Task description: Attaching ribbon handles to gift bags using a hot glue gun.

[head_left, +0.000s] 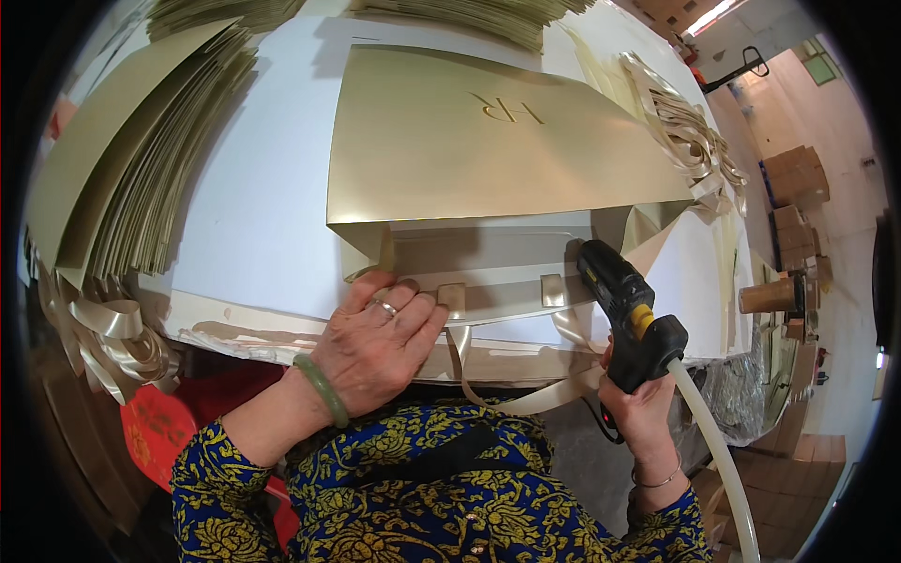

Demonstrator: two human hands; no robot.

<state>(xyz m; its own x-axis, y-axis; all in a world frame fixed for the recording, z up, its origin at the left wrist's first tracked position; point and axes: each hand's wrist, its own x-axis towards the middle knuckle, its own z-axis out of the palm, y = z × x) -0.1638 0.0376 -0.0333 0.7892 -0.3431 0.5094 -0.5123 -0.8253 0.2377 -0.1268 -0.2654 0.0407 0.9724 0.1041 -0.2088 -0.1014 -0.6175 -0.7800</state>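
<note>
A gold paper bag (469, 141) with embossed letters lies on its side, its mouth toward me. My left hand (380, 342), wearing a ring and a green bangle, grips the mouth's near edge at the left, fingers bent over it. The thumb is partly hidden. Two small gold tabs (452, 300) sit on the inside of the near panel, with a satin ribbon (540, 399) looping from them toward me. My right hand (643, 408) is wrapped round a black glue gun (619, 291). Its nozzle points into the mouth, near the right tab. A thick whitish glue stick (718, 460) trails from its rear.
At the left stands a stack of gold bags (160, 159), with ribbon loops (113, 328) hanging below. More bags (469, 19) lie at the back. Bunched ribbons (694, 141) lie at the right. The white table's (253, 178) worn front edge is near me, beside a red seat (155, 432).
</note>
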